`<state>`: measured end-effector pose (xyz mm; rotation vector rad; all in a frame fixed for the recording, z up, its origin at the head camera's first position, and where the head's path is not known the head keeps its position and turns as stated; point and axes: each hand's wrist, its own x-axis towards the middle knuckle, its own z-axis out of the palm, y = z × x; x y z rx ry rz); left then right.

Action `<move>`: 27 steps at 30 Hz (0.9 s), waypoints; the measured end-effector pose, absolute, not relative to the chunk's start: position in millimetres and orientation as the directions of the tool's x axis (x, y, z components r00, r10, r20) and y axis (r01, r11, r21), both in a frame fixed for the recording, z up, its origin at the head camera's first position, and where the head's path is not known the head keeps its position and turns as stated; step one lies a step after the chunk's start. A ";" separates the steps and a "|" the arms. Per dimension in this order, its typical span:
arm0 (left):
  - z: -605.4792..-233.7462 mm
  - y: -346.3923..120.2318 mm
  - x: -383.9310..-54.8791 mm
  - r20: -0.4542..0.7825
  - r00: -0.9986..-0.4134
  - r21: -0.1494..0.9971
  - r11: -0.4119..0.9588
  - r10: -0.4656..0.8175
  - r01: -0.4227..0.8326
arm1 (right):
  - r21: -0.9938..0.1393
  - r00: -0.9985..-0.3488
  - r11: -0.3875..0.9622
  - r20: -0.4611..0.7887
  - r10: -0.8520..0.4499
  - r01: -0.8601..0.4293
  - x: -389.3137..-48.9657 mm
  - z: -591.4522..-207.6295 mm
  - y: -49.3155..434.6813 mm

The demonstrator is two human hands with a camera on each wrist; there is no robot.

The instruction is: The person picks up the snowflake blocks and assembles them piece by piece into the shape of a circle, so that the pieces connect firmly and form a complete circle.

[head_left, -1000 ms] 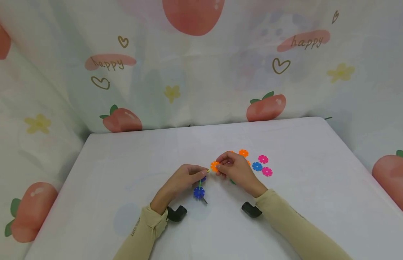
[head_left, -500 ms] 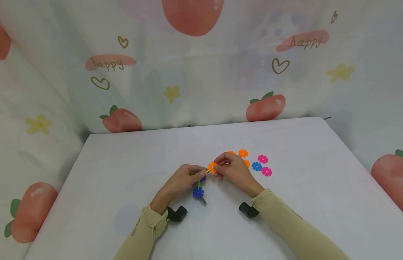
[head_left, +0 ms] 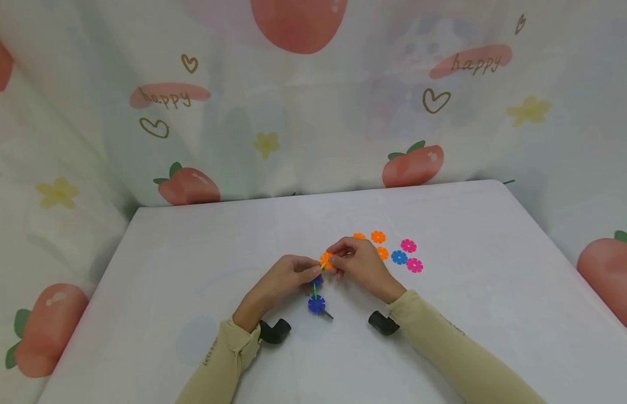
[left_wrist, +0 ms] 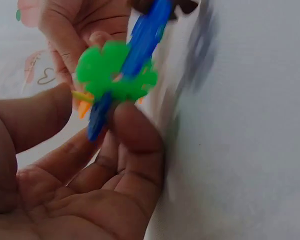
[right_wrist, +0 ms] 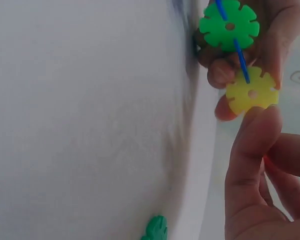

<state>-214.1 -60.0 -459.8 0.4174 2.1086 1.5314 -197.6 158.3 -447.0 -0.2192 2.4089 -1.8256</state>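
Though fingertips [right_wrist: 269, 120] partly hide it, my right hand [head_left: 362, 262] pinches an orange slotted disc [head_left: 324, 257] beside the yellow slotted disc [right_wrist: 241, 97] my left hand [head_left: 285, 278] pinches.

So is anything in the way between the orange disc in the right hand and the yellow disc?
Nothing visible. In the head view, the right hand holds the orange disc right at the yellow disc that the left hand pinches. Whether they interlock is unclear.

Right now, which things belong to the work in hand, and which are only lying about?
In the job:
chain of joined discs
held orange disc

Lying about (maybe spares):
loose orange discs
pink discs
single blue disc
loose green disc
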 end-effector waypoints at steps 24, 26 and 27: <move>-458.2 -55.5 -211.3 -0.205 -0.918 0.947 0.306 0.338 -0.099 | -0.754 -0.956 0.616 0.052 -0.289 -0.228 -192.4 -447.9 192.6; -458.6 -55.5 -211.4 -0.209 -0.917 0.946 0.307 0.341 -0.102 | -0.717 -0.951 0.650 0.059 -0.304 -0.252 -190.5 -448.5 199.8; -458.3 -55.5 -210.9 -0.206 -0.917 0.947 0.307 0.341 -0.098 | -0.701 -0.949 0.664 0.055 -0.311 -0.258 -189.6 -448.7 203.4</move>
